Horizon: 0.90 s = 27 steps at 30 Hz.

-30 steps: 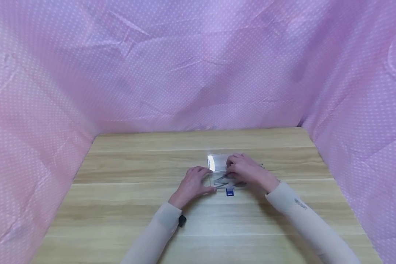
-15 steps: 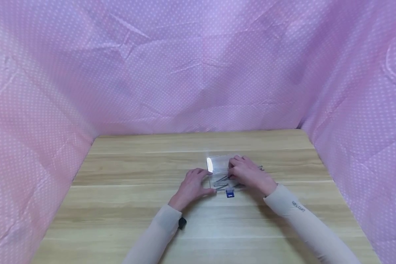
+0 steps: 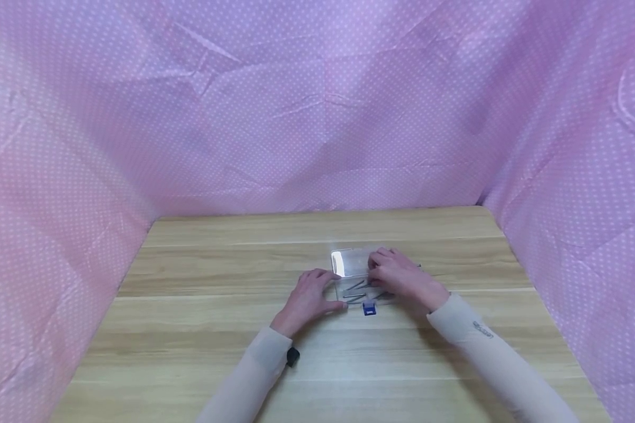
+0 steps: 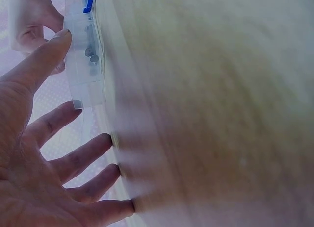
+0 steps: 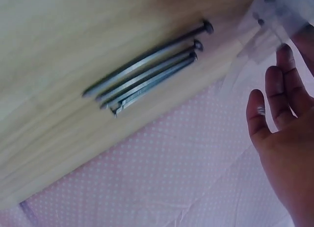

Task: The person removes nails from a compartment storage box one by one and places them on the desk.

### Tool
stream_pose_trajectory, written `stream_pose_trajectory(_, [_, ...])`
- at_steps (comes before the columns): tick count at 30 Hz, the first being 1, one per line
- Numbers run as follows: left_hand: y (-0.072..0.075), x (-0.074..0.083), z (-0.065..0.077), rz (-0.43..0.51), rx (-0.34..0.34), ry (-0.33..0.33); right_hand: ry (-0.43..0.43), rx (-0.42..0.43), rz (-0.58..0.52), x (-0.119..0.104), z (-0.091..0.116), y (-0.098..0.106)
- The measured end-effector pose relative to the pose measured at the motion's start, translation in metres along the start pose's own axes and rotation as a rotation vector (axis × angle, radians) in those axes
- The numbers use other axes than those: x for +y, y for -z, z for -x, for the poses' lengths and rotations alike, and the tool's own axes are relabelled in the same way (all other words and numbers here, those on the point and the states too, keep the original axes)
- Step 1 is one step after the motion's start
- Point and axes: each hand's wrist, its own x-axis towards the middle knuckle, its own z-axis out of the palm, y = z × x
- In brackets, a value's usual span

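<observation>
A clear plastic box (image 3: 340, 292) lies on the table with its clear lid (image 3: 349, 262) folded back and a blue latch (image 3: 369, 308) at the front. Several nails (image 3: 354, 298) lie inside, some with heads showing through the side wall in the left wrist view. My left hand (image 3: 309, 295) holds the box's left end, thumb on the front wall, index finger at the far corner, other fingertips down at the table. My right hand (image 3: 397, 273) reaches over the right half, fingers bent down into it. I cannot tell whether its hidden fingertips pinch a nail.
Several loose nails (image 5: 147, 65) lie side by side on the wooden table (image 3: 217, 258), just right of the box and partly behind my right hand in the head view. Pink dotted cloth (image 3: 317, 117) hangs around the table's back and sides.
My right hand has shifted slightly right over the box, and the nails near its fingertips lie a little differently. The left hand stays in place on the box.
</observation>
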Motion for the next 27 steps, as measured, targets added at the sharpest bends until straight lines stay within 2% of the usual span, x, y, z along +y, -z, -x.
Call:
stream_pose_trajectory(5, [0.000, 0.000, 0.000, 0.015, 0.000, 0.006, -0.039, 0.031, -0.027, 0.005, 0.008, 0.007])
stream_pose_trajectory(9, [0.001, 0.000, 0.000, 0.028, -0.002, 0.015, -0.052, 0.003, -0.038, 0.007, 0.011, 0.008])
stream_pose_trajectory(14, [-0.001, 0.001, -0.001, 0.029, -0.007, 0.022, -0.034, -0.026, -0.008, 0.008, 0.012, 0.006])
stream_pose_trajectory(27, [-0.002, 0.002, 0.000, 0.020, 0.000, 0.011, 0.009, -0.024, -0.008, 0.012, 0.005, -0.003])
